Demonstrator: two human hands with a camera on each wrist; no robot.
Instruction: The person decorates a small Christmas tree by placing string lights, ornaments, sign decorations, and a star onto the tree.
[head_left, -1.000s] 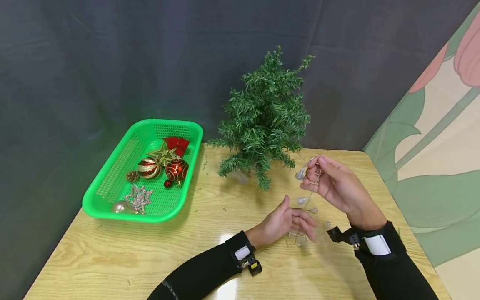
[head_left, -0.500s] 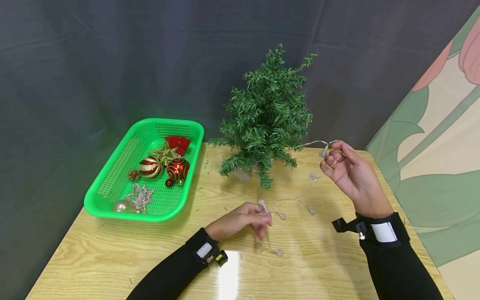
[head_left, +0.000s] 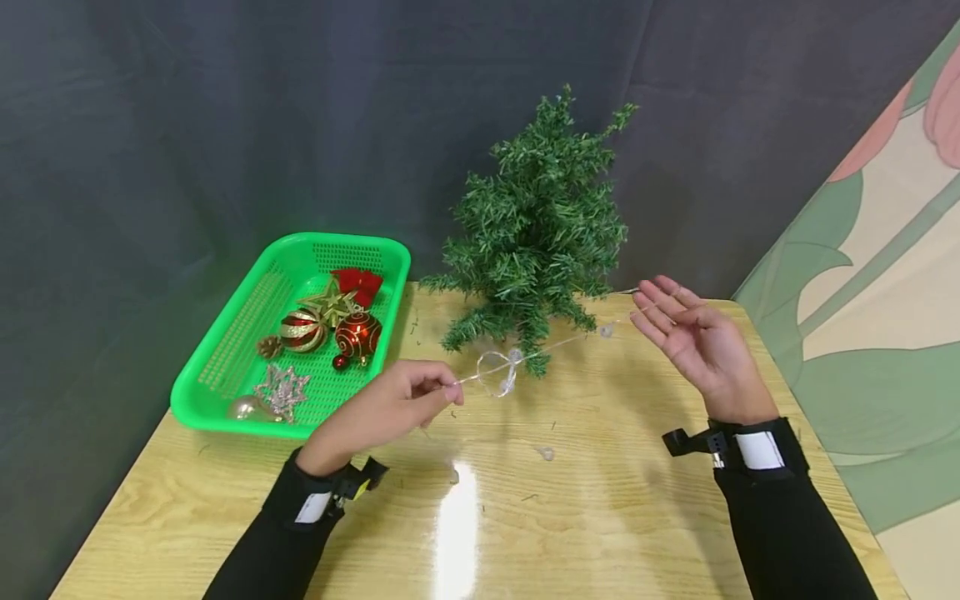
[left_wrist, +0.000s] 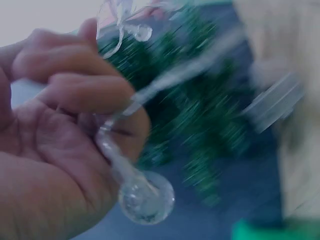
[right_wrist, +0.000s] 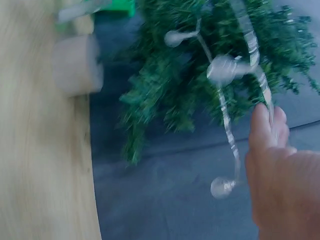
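My left hand (head_left: 390, 408) pinches the wire of a clear string light (head_left: 514, 357) between thumb and fingers, in front of the green basket. In the left wrist view a round clear bulb (left_wrist: 147, 197) hangs beside the palm. The wire runs up and right from there, with a small loop in it, to my right hand (head_left: 686, 350). That hand is spread palm up, and the wire crosses its fingers. More bulbs (right_wrist: 222, 69) dangle near it in the right wrist view. Behind the wire stands a small artificial Christmas tree (head_left: 540, 225), its base mostly hidden by branches.
The green basket (head_left: 318, 392) at left holds a red bow (head_left: 360, 285), striped and red baubles (head_left: 303, 330), a gold star, a silver snowflake and a pine cone. A dark curtain (head_left: 300, 125) hangs behind the wooden table (head_left: 600, 517). Tulip-patterned fabric (head_left: 892, 392) borders the right.
My left hand has moved left, taking hold of the string light and drawing it out from the tree's right side. My right hand moved slightly right and its fingers opened, palm up.
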